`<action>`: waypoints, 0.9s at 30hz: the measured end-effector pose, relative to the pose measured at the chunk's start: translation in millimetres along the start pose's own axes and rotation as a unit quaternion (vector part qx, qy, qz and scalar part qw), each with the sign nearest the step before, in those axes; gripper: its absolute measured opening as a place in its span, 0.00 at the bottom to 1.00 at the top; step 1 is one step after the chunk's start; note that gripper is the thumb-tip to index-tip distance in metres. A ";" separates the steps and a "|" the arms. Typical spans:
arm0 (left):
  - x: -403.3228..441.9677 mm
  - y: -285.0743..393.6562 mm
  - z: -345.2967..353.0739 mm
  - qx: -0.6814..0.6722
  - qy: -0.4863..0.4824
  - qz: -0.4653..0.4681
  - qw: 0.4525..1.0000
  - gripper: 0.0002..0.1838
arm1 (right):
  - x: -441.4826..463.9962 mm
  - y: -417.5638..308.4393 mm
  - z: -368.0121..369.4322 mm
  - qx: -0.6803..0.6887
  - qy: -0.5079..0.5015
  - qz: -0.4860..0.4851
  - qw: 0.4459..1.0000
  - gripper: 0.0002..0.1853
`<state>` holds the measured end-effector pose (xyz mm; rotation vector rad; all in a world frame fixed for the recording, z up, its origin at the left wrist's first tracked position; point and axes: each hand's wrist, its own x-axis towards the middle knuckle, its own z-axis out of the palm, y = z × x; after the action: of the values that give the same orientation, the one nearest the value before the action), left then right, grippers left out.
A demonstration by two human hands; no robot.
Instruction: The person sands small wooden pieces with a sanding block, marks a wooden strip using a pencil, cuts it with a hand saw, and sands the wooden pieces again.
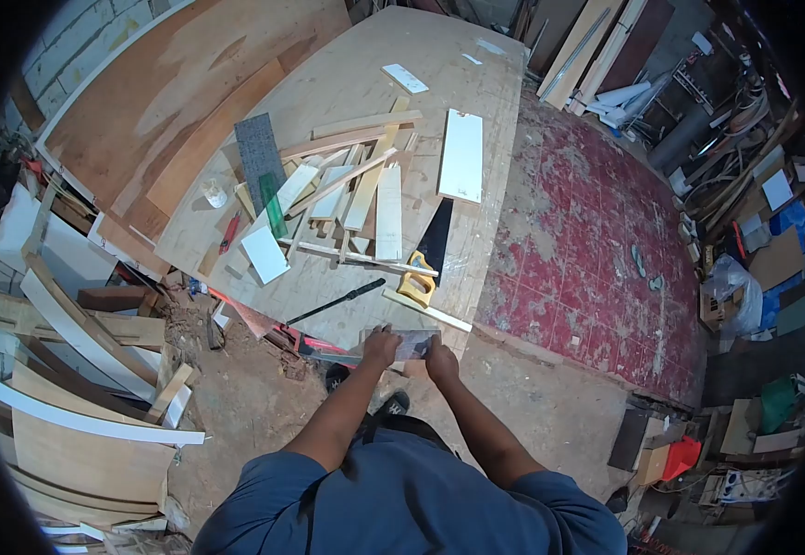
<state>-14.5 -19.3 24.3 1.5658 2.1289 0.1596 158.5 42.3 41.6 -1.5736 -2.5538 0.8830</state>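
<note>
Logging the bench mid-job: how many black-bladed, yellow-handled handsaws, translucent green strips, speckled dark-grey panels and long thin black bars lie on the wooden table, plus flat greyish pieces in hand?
Handsaw: 1
Green strip: 1
Dark-grey panel: 1
Black bar: 1
Flat greyish piece, held by left hand and right hand: 1
Total: 5

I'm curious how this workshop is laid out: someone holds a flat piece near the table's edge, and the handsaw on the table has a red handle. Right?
Not quite: the head view shows that the handsaw on the table has a yellow handle, not red. The flat piece is indeed held near the table's edge.
</note>
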 end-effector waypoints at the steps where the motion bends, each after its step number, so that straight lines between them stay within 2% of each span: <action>1: -0.4 -0.2 3.2 0.002 0.003 0.006 1.000 0.21 | 2.0 0.7 -1.8 -0.001 -0.003 0.002 1.000 0.15; 3: 0.6 1.4 2.5 0.002 -0.016 0.002 1.000 0.18 | 21.9 2.5 -13.1 -0.052 -0.038 -0.019 0.998 0.12; 4: 1.5 2.9 0.0 0.004 -0.030 -0.004 1.000 0.16 | 33.0 0.5 -24.7 -0.060 -0.131 -0.021 0.989 0.13; 5: 0.1 4.8 -2.2 0.004 -0.028 -0.003 1.000 0.16 | 39.4 7.6 -14.4 -0.060 -0.130 -0.022 0.990 0.13; 6: -0.4 5.8 -5.8 0.003 -0.035 -0.005 0.999 0.16 | 57.0 28.6 16.2 -0.087 -0.405 0.075 0.907 0.14; 7: -1.4 5.6 -8.3 0.002 -0.043 -0.008 0.999 0.17 | 64.0 40.5 35.4 -0.105 -0.644 0.164 0.740 0.14; 8: -1.0 6.2 -10.2 0.006 -0.037 -0.006 0.999 0.17 | 61.7 33.8 29.4 -0.105 -0.639 0.161 0.745 0.14; 10: -1.9 6.1 -6.2 -0.001 -0.029 -0.020 0.999 0.18 | 40.1 11.0 2.5 -0.102 -0.516 0.079 0.847 0.15; 12: -3.1 1.1 2.3 -0.011 -0.005 -0.010 1.000 0.19 | 5.1 1.3 -8.4 -0.093 -0.395 0.004 0.914 0.16; 13: -3.5 -0.1 4.9 -0.018 0.024 0.003 1.000 0.20 | 2.0 -0.5 -8.8 -0.092 -0.399 0.006 0.912 0.16; 14: -1.8 -0.8 6.2 -0.020 0.021 0.002 1.000 0.20 | 3.9 -3.4 -12.2 -0.055 -0.248 0.007 0.967 0.16; 15: -0.8 1.5 2.2 -0.005 0.002 -0.007 1.000 0.20 | 6.5 -2.4 -13.2 -0.017 -0.089 0.009 0.996 0.16; 16: -2.8 5.1 0.0 0.010 -0.018 -0.015 1.000 0.20 | 5.8 -1.8 -12.2 -0.017 -0.090 0.012 0.996 0.16; 18: -5.8 7.4 -3.8 0.013 -0.022 -0.006 1.000 0.20 | 10.1 -6.4 -13.6 -0.002 0.004 0.051 0.999 0.17; 25: -7.2 7.8 -8.8 0.003 -0.018 -0.007 1.000 0.24 | 13.2 -3.4 -18.3 -0.011 -0.044 0.067 0.997 0.15; 27: -5.5 9.0 -13.0 0.001 -0.029 -0.012 1.000 0.21 | 29.0 17.7 -5.5 -0.111 -0.202 0.026 0.973 0.15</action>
<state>-11.3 -18.9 40.6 1.5271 2.1029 0.1035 160.2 74.7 30.0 -1.6711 -2.9962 1.0518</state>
